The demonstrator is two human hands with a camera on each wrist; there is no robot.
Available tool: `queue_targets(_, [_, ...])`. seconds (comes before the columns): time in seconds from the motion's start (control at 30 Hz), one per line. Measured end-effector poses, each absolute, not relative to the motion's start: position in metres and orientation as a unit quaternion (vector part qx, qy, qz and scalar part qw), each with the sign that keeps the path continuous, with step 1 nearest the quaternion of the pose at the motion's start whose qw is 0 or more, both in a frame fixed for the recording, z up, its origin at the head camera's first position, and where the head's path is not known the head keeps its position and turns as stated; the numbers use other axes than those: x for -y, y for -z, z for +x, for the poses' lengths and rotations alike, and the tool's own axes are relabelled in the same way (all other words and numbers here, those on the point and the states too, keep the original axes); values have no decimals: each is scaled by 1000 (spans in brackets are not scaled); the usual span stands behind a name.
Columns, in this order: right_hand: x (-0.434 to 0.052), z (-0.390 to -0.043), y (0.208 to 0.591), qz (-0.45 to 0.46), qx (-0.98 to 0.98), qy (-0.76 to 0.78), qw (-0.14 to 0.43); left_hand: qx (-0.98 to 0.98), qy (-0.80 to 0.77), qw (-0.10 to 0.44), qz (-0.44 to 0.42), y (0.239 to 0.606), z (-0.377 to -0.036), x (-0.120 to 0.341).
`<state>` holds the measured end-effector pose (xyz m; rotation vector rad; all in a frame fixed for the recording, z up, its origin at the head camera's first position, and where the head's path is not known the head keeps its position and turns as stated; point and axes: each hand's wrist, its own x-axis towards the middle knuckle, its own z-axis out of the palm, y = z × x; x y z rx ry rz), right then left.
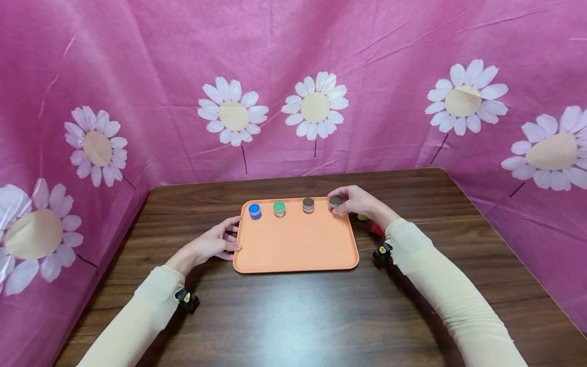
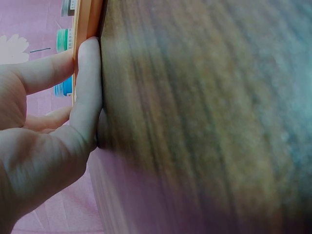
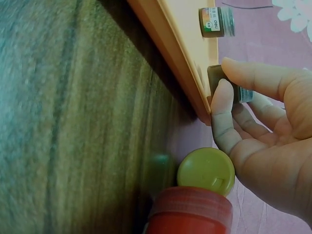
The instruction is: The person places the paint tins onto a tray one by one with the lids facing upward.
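Between thumb and fingers, my right hand [image 1: 356,200] pinches a small dark-lidded jar [image 3: 247,94] at the far right corner of the orange tray [image 1: 293,244]. Its dark contents show between the fingertips in the right wrist view, and the fingers cover part of it. To its left along the tray's far side stand a brown jar [image 1: 308,205], a green-lidded jar [image 1: 279,209] and a blue-lidded jar [image 1: 255,211]. My left hand [image 1: 215,240] touches the tray's left edge, with fairly straight fingers and the thumb against the rim.
Just right of the tray, partly behind my right wrist, are a yellow lid [image 3: 205,170] and a red container [image 3: 190,212] on the brown wooden table [image 1: 284,316]. A pink flowered cloth [image 1: 275,61] hangs behind and along the table's sides.
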<state>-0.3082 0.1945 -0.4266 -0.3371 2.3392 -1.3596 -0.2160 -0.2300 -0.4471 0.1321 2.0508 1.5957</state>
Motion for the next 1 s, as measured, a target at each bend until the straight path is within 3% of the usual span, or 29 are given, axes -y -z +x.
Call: queue_targets(1.0, [-194, -310, 429, -124, -841, 484, 207, -757, -594, 266, 52, 450, -218, 230])
